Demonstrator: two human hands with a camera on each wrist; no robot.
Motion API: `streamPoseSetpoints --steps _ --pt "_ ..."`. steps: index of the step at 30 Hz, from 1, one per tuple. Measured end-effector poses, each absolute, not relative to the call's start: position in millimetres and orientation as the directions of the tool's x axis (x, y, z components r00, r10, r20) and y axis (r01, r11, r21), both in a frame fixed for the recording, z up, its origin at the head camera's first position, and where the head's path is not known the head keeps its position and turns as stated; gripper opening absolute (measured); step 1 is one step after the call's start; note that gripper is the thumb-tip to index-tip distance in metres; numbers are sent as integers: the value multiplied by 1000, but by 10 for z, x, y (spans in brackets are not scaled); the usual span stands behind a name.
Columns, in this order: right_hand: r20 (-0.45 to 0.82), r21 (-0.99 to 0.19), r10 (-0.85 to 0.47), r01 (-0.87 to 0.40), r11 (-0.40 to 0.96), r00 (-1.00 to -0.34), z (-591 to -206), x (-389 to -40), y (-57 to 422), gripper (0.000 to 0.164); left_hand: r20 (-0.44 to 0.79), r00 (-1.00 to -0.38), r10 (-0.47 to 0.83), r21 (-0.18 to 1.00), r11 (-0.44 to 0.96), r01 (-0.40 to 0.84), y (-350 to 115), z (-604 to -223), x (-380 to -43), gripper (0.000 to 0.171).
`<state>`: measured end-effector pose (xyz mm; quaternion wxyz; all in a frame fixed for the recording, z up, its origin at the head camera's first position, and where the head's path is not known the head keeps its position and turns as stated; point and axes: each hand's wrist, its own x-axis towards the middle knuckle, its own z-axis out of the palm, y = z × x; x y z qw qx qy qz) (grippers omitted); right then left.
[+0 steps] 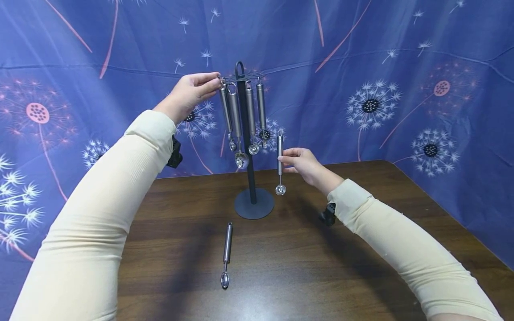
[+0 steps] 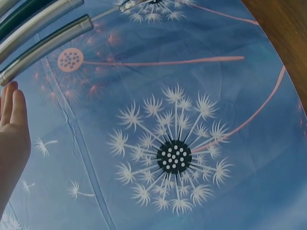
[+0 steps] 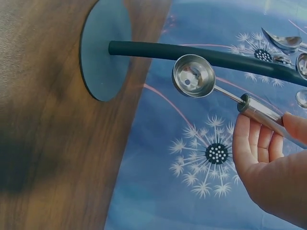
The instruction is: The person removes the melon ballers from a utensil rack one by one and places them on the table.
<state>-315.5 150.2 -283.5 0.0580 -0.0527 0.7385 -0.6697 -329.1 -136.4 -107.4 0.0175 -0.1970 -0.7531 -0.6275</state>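
A melon baller (image 1: pixel 279 156) with a steel handle and a small round bowl hangs bowl-down from my right hand (image 1: pixel 302 164), to the right of the rack. Thumb and fingers pinch its handle; the bowl (image 3: pixel 194 75) shows clearly in the right wrist view. My left hand (image 1: pixel 188 95) is raised at the rack's upper left, fingertips right at the hook of the leftmost hanging utensil (image 1: pixel 226 109). In the left wrist view its fingers (image 2: pixel 19 108) look straight beside a handle end. The dark rack (image 1: pixel 246 174) carries several steel utensils on its top hooks.
Another steel utensil (image 1: pixel 227 245) with an oval bowl lies on the wooden table (image 1: pixel 305 267) in front of the rack's round base (image 1: pixel 254 209). A blue dandelion-print cloth (image 1: pixel 321 102) hangs behind the table and along its right side.
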Motion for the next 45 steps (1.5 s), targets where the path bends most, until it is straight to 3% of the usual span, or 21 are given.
streamPoseSetpoints --steps 6,17,45 --pt "-37 -995 -183 20 93 -982 -2878 -3080 1454 31 259 -920 294 956 54 287 -1423 -1051 -3277 54" --pt "-66 -994 -211 46 98 -975 -2983 -2944 1331 24 291 -931 221 903 258 344 -1403 -1067 -3240 50" --pt "-204 -978 -270 187 89 -941 -3394 -2637 927 34 346 -932 108 862 356 361 -1306 -1063 -3142 46"
